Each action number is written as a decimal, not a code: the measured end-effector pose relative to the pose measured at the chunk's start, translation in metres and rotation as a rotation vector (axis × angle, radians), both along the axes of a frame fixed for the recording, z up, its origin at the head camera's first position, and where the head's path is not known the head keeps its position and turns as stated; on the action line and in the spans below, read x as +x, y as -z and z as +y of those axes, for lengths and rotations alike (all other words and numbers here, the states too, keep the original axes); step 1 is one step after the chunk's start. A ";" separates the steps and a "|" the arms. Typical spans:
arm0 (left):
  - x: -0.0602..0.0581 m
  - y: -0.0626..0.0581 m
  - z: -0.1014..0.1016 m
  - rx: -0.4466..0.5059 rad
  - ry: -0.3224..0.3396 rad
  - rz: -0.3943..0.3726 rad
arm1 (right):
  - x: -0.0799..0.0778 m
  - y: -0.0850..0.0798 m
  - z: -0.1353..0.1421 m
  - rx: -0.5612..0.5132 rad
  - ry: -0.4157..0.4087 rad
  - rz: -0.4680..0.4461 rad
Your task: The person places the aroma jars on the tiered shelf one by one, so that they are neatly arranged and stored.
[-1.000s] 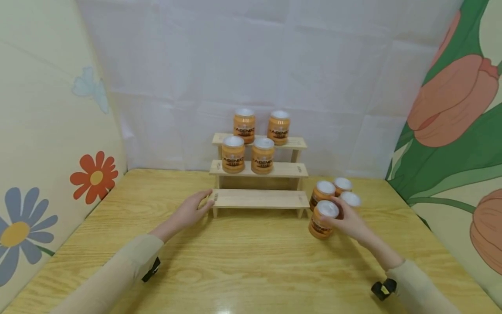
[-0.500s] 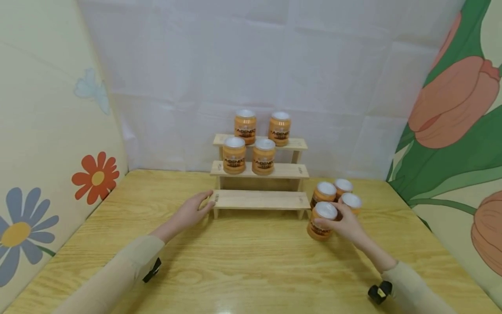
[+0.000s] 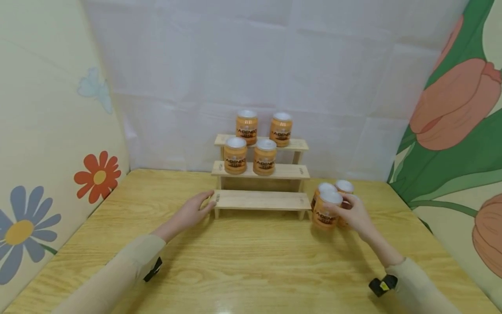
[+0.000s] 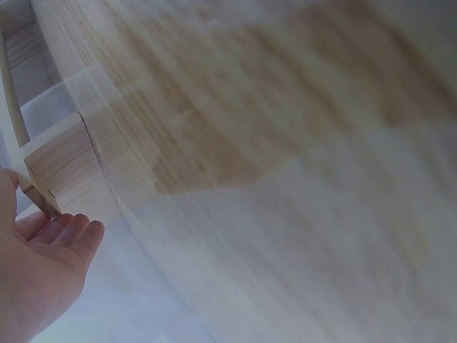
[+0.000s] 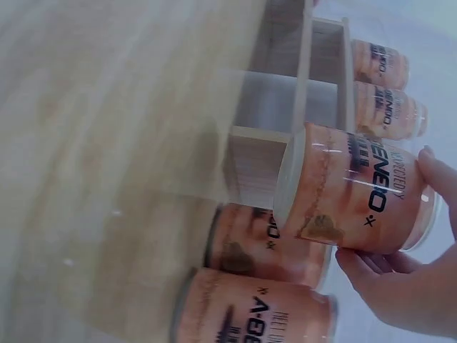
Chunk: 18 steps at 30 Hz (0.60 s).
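My right hand (image 3: 354, 214) grips an orange can (image 3: 326, 216) with a pale lid, fingers and thumb around its upper part. In the right wrist view this can (image 5: 364, 189) is raised off the table, its bottom rim apart from the wood. Behind it, other orange cans (image 3: 344, 186) stand close together. My left hand (image 3: 192, 211) is at the left end of the lowest step of a three-step wooden stand (image 3: 260, 200). In the left wrist view the thumb and curled fingers (image 4: 75, 232) pinch that board's end.
Two cans (image 3: 264, 158) stand on the stand's middle step and two more cans (image 3: 281, 130) on the top step. The wooden table (image 3: 235, 261) stretches in front. A white cloth (image 3: 251, 56) hangs behind, with flower-printed panels (image 3: 451, 104) at both sides.
The can in my right hand has risen off the table and shifted slightly right, now covering more of the cans behind. My left hand keeps its place at the stand.
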<state>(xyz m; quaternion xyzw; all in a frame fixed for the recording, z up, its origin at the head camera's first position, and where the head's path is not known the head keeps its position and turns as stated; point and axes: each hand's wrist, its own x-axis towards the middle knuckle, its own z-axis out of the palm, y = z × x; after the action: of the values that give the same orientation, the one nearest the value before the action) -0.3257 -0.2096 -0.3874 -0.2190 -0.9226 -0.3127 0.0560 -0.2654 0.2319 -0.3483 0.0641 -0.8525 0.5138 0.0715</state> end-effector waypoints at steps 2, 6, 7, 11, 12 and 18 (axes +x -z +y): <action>0.001 0.000 0.000 -0.002 -0.002 0.006 | -0.002 -0.007 0.000 -0.014 -0.003 -0.003; 0.002 -0.001 0.000 -0.004 -0.004 0.009 | -0.007 -0.020 -0.003 -0.018 -0.010 0.012; 0.002 -0.001 0.000 -0.003 -0.005 0.007 | -0.008 -0.023 -0.004 -0.019 -0.016 0.021; 0.003 -0.002 0.000 0.002 -0.001 -0.001 | -0.015 -0.036 -0.009 -0.009 -0.019 0.041; 0.004 -0.003 0.000 0.000 0.000 -0.001 | -0.017 -0.039 -0.010 -0.004 -0.017 0.040; 0.004 -0.003 -0.001 -0.001 0.004 -0.015 | -0.027 -0.055 -0.022 -0.007 -0.019 0.053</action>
<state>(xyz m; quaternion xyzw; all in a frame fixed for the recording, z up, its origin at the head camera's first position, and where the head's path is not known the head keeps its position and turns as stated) -0.3217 -0.2105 -0.3841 -0.2184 -0.9227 -0.3140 0.0486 -0.2929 0.2103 -0.2937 0.0853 -0.8479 0.5156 0.0894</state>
